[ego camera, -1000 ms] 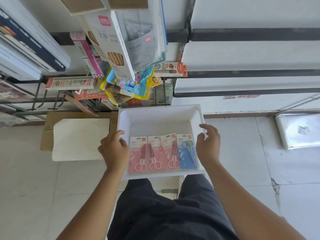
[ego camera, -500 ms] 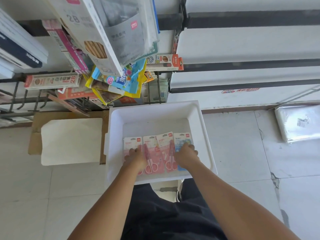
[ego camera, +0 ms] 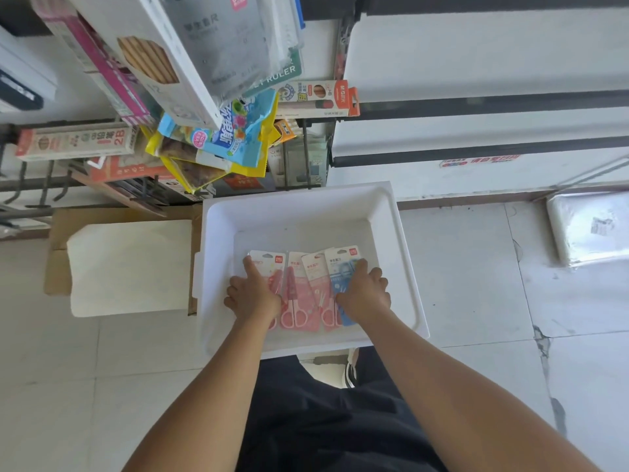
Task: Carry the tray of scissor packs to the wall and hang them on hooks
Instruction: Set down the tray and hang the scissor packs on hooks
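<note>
Four scissor packs (ego camera: 308, 287) in tray (ego camera: 296, 212) — tiled floor (ego camera: 476, 284).

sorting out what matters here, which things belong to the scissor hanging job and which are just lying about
Part of the job:
white tray
pink scissor packs
blue scissor pack
left hand and right hand, both resting on packs

Just lying about:
pencil boxes
ruler pack
cardboard box
wrapped bundle

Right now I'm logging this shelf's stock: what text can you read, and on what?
"2B": on the long pencil box at left.
"RULER": on the green-edged pack hanging above.
"M&G": on the orange-ended pencil box.
Scissor packs in the white tray: print too small to read.
</note>
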`<state>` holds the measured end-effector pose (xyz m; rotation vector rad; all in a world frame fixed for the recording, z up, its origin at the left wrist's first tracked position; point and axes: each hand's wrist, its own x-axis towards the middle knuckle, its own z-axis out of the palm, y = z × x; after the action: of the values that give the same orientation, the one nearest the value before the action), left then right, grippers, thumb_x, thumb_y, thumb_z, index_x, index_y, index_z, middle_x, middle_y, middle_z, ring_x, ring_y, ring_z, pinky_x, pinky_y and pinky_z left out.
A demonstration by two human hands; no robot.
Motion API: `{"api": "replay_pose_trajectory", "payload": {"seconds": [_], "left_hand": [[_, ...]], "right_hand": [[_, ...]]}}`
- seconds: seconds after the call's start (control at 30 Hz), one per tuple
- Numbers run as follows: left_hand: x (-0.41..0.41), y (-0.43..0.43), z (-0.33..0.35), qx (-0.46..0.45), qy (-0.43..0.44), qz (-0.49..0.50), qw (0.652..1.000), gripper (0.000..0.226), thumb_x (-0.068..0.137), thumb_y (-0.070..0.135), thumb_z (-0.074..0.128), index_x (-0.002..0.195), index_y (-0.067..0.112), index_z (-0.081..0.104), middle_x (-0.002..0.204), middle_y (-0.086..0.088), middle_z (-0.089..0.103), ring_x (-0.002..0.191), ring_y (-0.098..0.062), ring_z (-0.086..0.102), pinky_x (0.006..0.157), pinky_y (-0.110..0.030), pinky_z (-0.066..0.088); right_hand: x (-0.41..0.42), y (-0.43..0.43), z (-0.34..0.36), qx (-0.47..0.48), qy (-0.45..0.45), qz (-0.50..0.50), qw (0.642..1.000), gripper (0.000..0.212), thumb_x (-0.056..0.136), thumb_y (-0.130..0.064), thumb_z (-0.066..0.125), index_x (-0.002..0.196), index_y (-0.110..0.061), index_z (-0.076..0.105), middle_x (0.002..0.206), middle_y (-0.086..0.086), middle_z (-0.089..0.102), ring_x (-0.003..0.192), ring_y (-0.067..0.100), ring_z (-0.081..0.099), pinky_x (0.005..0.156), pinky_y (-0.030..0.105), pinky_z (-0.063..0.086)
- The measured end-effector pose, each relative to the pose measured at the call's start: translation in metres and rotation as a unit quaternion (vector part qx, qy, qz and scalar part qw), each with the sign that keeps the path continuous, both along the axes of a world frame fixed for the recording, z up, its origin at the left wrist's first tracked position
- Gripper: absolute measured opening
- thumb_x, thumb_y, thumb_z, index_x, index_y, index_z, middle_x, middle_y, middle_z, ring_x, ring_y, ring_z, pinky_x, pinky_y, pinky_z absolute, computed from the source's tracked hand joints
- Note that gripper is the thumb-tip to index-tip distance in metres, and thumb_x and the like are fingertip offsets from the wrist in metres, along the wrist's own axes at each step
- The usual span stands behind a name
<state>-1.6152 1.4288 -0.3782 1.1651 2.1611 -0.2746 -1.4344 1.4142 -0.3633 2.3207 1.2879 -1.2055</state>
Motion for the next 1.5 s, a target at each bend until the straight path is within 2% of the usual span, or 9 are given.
{"api": "replay_pose_trajectory", "payload": {"seconds": [0.2,0.3,0.37,0.47,0.6,0.8,0.97,1.27,1.5], "left_hand": [[-0.001,0.007,0.0,0.011,-0.026,0.049,0.998,0.08,0.078,0.028,0.08,0.142,0.016,0.035,0.132,-0.02,0.046,0.121,-0.04,0.05,0.102,-0.048,0.037],[-0.003,0.006,0.008,0.083,-0.127,0.087,0.985,0.055,0.083,0.02,0.076,0.128,0.011,0.047,0.116,-0.011,0.057,0.095,-0.029,0.062,0.073,-0.034,0.052],[-0.006,0.008,0.016,0.118,-0.158,0.096,0.976,0.031,0.086,0.012,0.07,0.112,0.01,0.055,0.099,-0.005,0.061,0.073,-0.015,0.057,0.052,-0.025,0.04],[-0.01,0.013,0.029,0.146,-0.181,0.111,0.966,0.013,0.087,0.003,0.061,0.097,0.01,0.057,0.081,0.003,0.059,0.065,-0.01,0.054,0.047,-0.022,0.035],[-0.015,0.016,0.041,0.175,-0.227,0.156,0.945,0.014,0.09,0.003,0.059,0.102,0.011,0.06,0.088,0.002,0.064,0.069,-0.005,0.057,0.05,-0.02,0.04],[-0.02,0.023,0.071,0.202,-0.355,0.193,0.892,0.022,0.091,0.004,0.065,0.106,0.021,0.065,0.104,0.005,0.072,0.09,-0.009,0.068,0.058,-0.017,0.05],[-0.031,0.021,0.111,0.214,-0.439,0.158,0.858,0.029,0.089,0.001,0.069,0.099,0.029,0.067,0.1,0.01,0.077,0.094,-0.014,0.073,0.067,-0.026,0.056],[-0.037,0.026,0.211,0.277,-0.53,0.158,0.786,0.033,0.087,-0.001,0.068,0.106,0.025,0.071,0.101,0.006,0.079,0.103,-0.026,0.071,0.097,-0.049,0.053],[-0.021,0.027,0.308,0.313,-0.609,0.125,0.718,0.031,0.083,0.002,0.07,0.111,0.017,0.069,0.11,-0.004,0.077,0.106,-0.029,0.071,0.101,-0.058,0.048]], "right_hand": [[-0.002,0.01,-0.007,-0.011,0.007,-0.02,1.0,0.097,0.082,-0.029,0.074,0.154,-0.015,0.012,0.143,0.017,0.034,0.135,0.036,0.035,0.107,0.048,0.036],[-0.002,0.011,-0.007,0.003,0.012,-0.043,0.999,0.081,0.079,-0.03,0.077,0.143,-0.014,0.029,0.137,0.014,0.036,0.131,0.034,0.037,0.106,0.045,0.037],[-0.003,0.009,-0.006,0.018,0.018,-0.059,0.998,0.079,0.078,-0.03,0.078,0.139,-0.014,0.031,0.135,0.014,0.036,0.129,0.034,0.037,0.107,0.042,0.036],[-0.002,0.009,-0.002,0.039,0.061,-0.117,0.99,0.081,0.081,-0.015,0.073,0.144,-0.023,0.022,0.124,0.011,0.046,0.121,0.033,0.046,0.103,0.044,0.044],[0.0,0.01,0.009,0.117,0.198,-0.224,0.947,0.065,0.089,0.011,0.05,0.145,-0.019,0.034,0.109,-0.001,0.057,0.101,0.025,0.06,0.077,0.034,0.052],[0.005,0.021,0.058,0.222,0.345,-0.327,0.852,0.035,0.091,0.014,0.058,0.118,-0.008,0.058,0.095,-0.004,0.069,0.076,0.004,0.074,0.059,0.02,0.058],[0.012,0.033,0.11,0.271,0.396,-0.3,0.824,0.03,0.089,0.011,0.063,0.112,-0.007,0.055,0.099,0.005,0.071,0.087,0.02,0.073,0.08,0.04,0.061],[0.003,0.02,0.228,0.353,0.423,-0.287,0.784,0.03,0.086,0.01,0.069,0.106,-0.01,0.06,0.09,0.002,0.076,0.079,0.018,0.075,0.076,0.039,0.063],[0.018,0.008,0.339,0.45,0.442,-0.267,0.729,0.035,0.085,0.008,0.072,0.114,-0.008,0.058,0.1,0.011,0.074,0.076,0.013,0.075,0.064,0.025,0.058]]}}
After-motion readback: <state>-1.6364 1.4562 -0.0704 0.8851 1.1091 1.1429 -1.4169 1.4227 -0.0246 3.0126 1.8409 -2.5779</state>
